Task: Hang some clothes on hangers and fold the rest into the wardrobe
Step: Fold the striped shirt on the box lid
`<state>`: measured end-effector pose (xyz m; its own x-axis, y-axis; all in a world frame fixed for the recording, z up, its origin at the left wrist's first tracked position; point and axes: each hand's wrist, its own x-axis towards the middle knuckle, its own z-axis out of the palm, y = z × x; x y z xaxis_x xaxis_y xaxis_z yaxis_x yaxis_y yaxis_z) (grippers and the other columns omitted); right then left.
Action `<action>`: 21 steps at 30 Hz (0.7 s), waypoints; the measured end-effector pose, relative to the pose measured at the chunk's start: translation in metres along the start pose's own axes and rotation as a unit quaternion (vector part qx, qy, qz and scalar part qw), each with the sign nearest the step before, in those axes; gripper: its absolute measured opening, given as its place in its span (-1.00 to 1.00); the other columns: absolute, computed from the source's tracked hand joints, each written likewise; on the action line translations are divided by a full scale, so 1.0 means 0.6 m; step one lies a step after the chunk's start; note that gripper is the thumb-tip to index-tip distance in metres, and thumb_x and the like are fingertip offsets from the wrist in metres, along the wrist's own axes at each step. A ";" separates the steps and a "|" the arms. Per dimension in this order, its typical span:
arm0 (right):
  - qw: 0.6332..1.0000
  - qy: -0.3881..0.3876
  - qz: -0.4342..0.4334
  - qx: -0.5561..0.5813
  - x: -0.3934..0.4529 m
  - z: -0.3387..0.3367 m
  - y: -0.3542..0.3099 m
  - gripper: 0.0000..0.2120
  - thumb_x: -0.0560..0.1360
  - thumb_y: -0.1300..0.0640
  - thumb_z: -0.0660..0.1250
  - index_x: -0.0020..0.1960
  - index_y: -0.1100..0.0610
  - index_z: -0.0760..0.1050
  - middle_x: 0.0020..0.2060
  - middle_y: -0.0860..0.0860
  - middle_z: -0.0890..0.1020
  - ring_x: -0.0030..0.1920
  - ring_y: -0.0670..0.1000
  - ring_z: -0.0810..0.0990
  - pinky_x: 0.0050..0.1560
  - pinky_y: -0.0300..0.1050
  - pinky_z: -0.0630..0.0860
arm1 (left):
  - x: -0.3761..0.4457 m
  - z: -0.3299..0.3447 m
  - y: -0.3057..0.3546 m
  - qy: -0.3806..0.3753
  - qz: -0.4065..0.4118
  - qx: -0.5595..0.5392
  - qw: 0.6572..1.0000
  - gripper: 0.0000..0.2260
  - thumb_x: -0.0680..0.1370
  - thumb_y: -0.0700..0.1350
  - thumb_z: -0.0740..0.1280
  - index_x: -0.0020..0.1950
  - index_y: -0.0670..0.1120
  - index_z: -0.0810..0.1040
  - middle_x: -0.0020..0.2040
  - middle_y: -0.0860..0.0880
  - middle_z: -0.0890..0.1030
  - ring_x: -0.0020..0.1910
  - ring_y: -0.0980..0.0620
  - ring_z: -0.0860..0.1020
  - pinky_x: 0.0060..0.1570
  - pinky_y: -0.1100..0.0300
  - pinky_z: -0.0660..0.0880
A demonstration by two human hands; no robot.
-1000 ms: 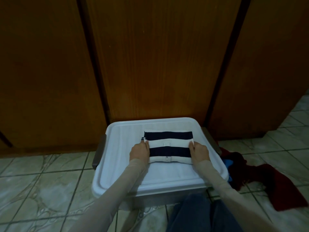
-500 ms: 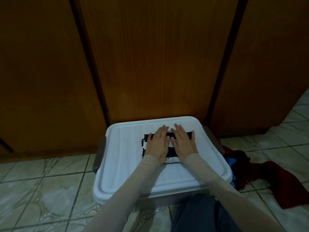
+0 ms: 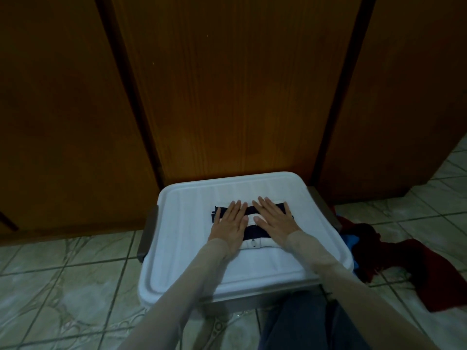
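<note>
White plastic box lid [image 3: 182, 238] serves as the folding surface, with the striped garment [image 3: 252, 245] folded at its middle. Left hand [image 3: 231, 222] and right hand [image 3: 275, 219] press flat, fingers straight, likely setting creases; unfolded red clothes [image 3: 434, 269] wait on the floor, right.

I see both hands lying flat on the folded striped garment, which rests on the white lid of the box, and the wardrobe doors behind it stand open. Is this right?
Not quite. The head view shows the wardrobe doors closed, not open. The rest holds: the left hand and right hand lie flat on the folded striped garment, which rests on the white lid of the box.
</note>
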<state>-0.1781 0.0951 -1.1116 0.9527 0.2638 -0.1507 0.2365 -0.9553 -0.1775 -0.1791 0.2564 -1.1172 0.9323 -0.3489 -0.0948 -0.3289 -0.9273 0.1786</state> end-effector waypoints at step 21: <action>0.941 0.228 0.016 0.251 -0.083 -0.051 0.044 -0.79 0.54 -0.02 0.27 0.03 0.13 0.46 -0.21 0.06 0.57 -0.20 0.06 0.53 -0.24 -0.14 0.34 | -0.035 -0.064 -0.078 0.100 -0.009 -0.340 0.935 -0.56 0.42 0.22 0.15 0.15 0.01 0.53 0.08 -0.07 0.61 0.08 -0.09 0.55 0.03 0.16 0.43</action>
<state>-0.2135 0.0525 -1.0793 0.9676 0.0422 0.2491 0.1957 -0.7487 -0.6334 -0.1773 0.3122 -1.0862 0.9687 -0.2387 0.0682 -0.2040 -0.6088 0.7666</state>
